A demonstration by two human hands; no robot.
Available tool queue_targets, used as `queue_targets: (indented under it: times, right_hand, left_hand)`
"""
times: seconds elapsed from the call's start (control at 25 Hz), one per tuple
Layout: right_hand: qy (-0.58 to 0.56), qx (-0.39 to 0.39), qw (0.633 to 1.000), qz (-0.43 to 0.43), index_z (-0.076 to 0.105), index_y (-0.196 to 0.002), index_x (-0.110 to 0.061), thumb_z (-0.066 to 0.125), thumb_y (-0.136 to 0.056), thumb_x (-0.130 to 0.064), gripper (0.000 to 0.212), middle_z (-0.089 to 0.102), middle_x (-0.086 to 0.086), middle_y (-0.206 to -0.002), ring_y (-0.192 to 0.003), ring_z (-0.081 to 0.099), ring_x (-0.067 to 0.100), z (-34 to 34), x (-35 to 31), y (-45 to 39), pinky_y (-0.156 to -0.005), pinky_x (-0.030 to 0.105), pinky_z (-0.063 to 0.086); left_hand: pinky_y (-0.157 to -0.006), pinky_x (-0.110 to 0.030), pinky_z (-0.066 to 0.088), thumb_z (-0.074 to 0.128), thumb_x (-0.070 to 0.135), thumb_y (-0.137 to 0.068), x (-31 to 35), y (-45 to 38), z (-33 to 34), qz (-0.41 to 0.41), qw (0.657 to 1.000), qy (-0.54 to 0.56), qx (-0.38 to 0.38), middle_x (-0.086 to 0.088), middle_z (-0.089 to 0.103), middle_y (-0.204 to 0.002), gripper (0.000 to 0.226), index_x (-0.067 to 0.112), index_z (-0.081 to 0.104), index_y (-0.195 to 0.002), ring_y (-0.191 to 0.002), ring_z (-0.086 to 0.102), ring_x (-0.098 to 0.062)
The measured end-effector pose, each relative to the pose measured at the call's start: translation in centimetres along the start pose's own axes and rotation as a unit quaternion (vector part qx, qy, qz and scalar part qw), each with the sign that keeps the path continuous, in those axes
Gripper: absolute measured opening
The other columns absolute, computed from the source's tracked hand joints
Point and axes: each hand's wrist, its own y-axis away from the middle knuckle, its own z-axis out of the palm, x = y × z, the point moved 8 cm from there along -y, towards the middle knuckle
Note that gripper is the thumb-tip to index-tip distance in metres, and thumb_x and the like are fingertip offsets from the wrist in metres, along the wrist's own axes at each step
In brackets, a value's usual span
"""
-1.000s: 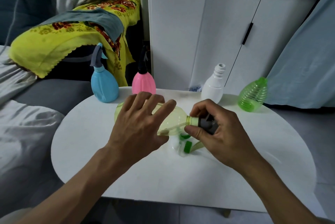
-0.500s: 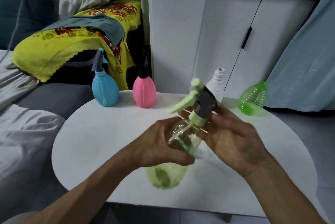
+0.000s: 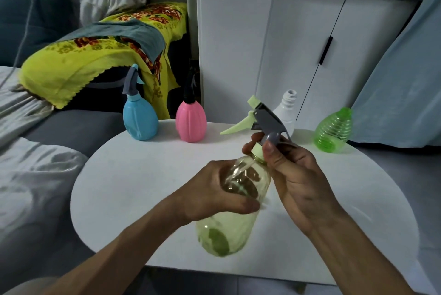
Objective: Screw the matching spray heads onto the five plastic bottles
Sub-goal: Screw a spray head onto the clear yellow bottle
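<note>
My left hand (image 3: 214, 189) grips the middle of a clear yellow-green bottle (image 3: 226, 230), held tilted above the white round table (image 3: 133, 175). On its neck sits a grey spray head with a pale green trigger (image 3: 262, 120); my right hand (image 3: 293, 175) pinches its pale green collar. At the back stand a blue bottle (image 3: 139, 122) with a grey head and a pink bottle (image 3: 191, 121) with a black head. A white bottle (image 3: 287, 110) and a ribbed green bottle (image 3: 334, 131) have bare necks.
A grey sofa (image 3: 78, 127) with a yellow flowered cloth (image 3: 95, 53) is left of the table. White cabinet doors (image 3: 310, 55) stand behind it. A light blue curtain (image 3: 405, 79) hangs at the right.
The yellow-green bottle, lying on the table a second ago, has been lifted and stood tilted upright in my hands. The spray head now points up and left, my right fingers at its collar.
</note>
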Motion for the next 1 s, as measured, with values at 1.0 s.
queue_targets:
  times: [1.0]
  right_hand:
    - [0.118,0.069,0.990,-0.041,0.049,-0.042,-0.021,0.069,-0.077,-0.018,0.041,0.048,-0.001,-0.045,-0.047,0.052,0.013,-0.6,-1.9,0.1,-0.059,0.024,0.046]
  left_hand:
    - [-0.078,-0.042,0.056,0.082,0.044,-0.060,-0.1,-0.3,2.6,0.013,0.987,-0.156,0.026,0.009,0.066,-0.101,0.061,0.028,0.053,-0.112,-0.090,0.064,-0.015]
